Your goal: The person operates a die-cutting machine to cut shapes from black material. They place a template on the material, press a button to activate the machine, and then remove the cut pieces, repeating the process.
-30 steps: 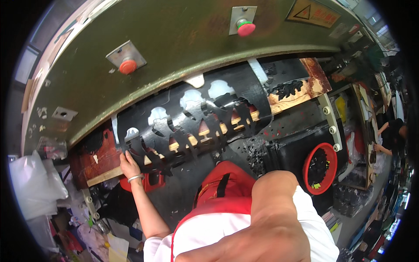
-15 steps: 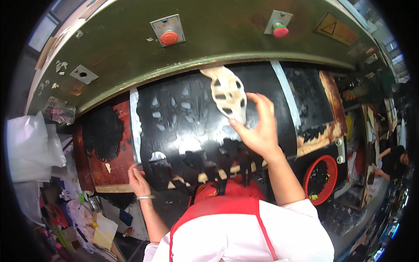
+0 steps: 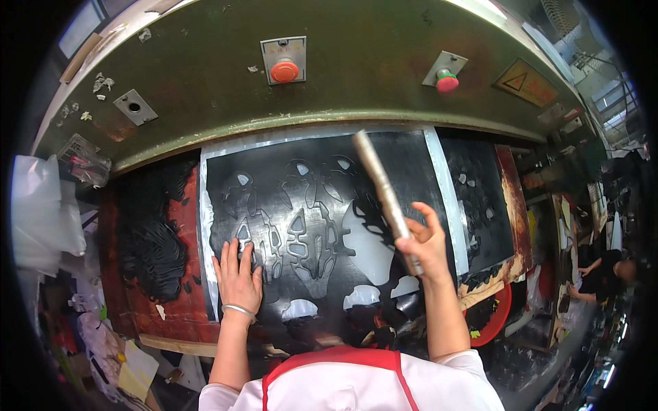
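Left hand (image 3: pixel 240 282): grip spread on black sheet (image 3: pixel 415 168) | right hand (image 3: pixel 426 252): grip pinching die (image 3: pixel 385 192), apparently edge-on

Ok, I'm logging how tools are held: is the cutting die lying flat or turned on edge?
On edge: the cutting die shows only its long, narrow side, gripped near one end by the right hand.

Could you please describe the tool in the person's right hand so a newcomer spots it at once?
Find the green machine panel, then the black sheet below it. Over that sheet's right part, the right hand grips the pale tool: a long, slanting bar shape, unlike the flat black sheet beneath.
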{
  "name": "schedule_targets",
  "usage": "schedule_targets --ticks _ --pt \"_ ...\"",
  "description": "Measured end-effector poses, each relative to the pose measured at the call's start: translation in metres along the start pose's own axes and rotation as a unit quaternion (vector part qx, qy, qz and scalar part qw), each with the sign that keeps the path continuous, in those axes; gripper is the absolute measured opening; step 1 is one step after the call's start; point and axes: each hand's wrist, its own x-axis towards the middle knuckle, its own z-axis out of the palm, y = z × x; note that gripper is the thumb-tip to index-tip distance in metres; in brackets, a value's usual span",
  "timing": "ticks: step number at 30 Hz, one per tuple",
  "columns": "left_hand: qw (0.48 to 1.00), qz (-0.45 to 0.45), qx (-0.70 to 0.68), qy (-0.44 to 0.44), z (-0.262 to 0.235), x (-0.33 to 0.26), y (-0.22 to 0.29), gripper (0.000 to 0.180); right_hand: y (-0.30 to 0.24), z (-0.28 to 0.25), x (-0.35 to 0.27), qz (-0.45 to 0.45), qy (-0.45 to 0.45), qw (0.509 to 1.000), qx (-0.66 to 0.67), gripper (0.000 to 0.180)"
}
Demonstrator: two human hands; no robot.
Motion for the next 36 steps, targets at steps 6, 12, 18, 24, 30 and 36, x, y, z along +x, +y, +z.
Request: schedule_targets --ticks 6,12,18,24,30,36 --pt "1.0 -0.003 -0.007 0.001 0.001 -0.006 -0.006 0.05 -0.02 -0.04 -0.048 -0.196 0.143 0.962 -0.122 0.072" --pt "1.0 0.009 0.001 -0.002 0.003 0.002 -0.006 0.047 -0.024 -0.06 -0.062 -0.245 0.128 0.925 -0.261 0.077" --pt "0.978 0.007 -0.207 -0.03 -0.022 0.01 -0.025 0.042 0.02 -0.042 -0.004 -0.265 0.101 0.781 -0.556 0.08" --pt "0.98 -0.131 -0.118 0.096 -0.033 -0.025 -0.059 0.034 0.009 -0.039 0.053 -0.263 0.076 0.777 -0.568 0.094" --pt "0.916 -0.234 -0.265 0.192 0.037 -0.022 -0.062 0.028 0.004 -0.025 0.142 -0.342 0.1 0.796 -0.489 0.104" --pt "0.91 -0.252 -0.247 0.219 0.056 0.043 -0.073 0.024 -0.076 -0.013 0.204 -0.466 0.309 0.673 -0.484 0.08"
